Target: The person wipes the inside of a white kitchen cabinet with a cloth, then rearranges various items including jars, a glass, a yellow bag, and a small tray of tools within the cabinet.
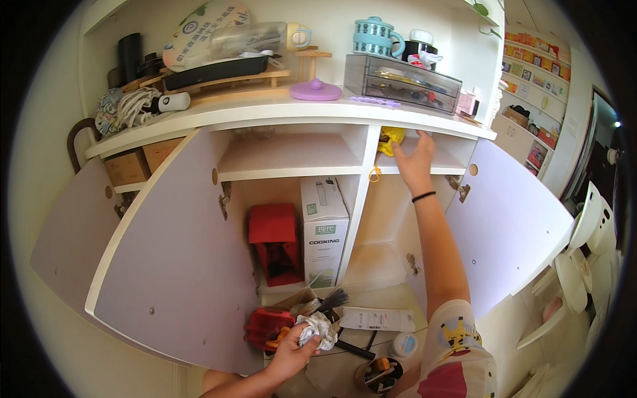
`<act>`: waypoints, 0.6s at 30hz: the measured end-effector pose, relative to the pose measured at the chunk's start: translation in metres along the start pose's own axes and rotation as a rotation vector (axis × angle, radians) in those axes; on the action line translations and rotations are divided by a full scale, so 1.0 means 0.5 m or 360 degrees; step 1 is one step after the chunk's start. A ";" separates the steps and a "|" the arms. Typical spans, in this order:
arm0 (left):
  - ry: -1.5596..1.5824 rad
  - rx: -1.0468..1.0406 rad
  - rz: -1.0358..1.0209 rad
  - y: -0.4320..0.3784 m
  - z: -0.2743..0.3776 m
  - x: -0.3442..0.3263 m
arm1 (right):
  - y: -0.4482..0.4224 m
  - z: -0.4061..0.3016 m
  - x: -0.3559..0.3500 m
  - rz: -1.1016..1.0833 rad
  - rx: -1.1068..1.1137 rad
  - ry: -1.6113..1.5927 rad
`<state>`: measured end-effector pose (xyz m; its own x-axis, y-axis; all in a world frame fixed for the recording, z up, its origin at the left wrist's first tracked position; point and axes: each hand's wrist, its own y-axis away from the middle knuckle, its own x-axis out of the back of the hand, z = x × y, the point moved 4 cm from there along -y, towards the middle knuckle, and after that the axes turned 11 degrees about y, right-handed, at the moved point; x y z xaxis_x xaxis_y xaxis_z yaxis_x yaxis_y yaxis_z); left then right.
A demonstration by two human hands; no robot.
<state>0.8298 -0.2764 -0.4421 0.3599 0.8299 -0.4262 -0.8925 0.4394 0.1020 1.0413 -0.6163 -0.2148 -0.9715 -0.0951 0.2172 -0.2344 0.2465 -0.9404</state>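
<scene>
My left hand (pixel 293 352) is closed around a crumpled white wad (pixel 318 331), paper or cloth, low above the floor. My right hand (pixel 416 158), with a black band at the wrist, reaches into the upper right compartment of a white cabinet (pixel 298 171). Its thumb and fingers are spread. The thumb is beside or against a bunched yellow plastic bag (pixel 391 140) at the compartment's left wall; whether they touch I cannot tell. A yellow loop (pixel 374 173) hangs over the shelf edge just below the bag.
Cabinet doors (pixel 174 258) stand open on both sides. A red box (pixel 273 239) and a white printed carton (pixel 326 239) occupy the lower compartment. On the floor are a red container (pixel 266 326), a black-handled brush (pixel 334 299), a white package (pixel 376 318), a lidded tub (pixel 404 344) and a round tin (pixel 377 374).
</scene>
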 end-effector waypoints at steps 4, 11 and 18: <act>-0.0014 -0.0044 -0.0013 -0.002 -0.013 0.007 | -0.013 -0.008 -0.060 -0.0291 -0.0094 0.0127; -0.0109 -0.0142 -0.0029 -0.013 -0.024 0.016 | -0.031 -0.005 -0.163 -0.0751 -0.0429 0.0025; -0.0031 -0.0093 -0.0026 -0.007 -0.006 -0.002 | -0.039 -0.028 -0.138 -0.1003 -0.0524 0.0289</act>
<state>0.8319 -0.2798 -0.4447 0.3790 0.8297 -0.4097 -0.9007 0.4323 0.0423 1.1126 -0.6011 -0.2076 -0.6328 -0.1599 0.7576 -0.7213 0.4777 -0.5016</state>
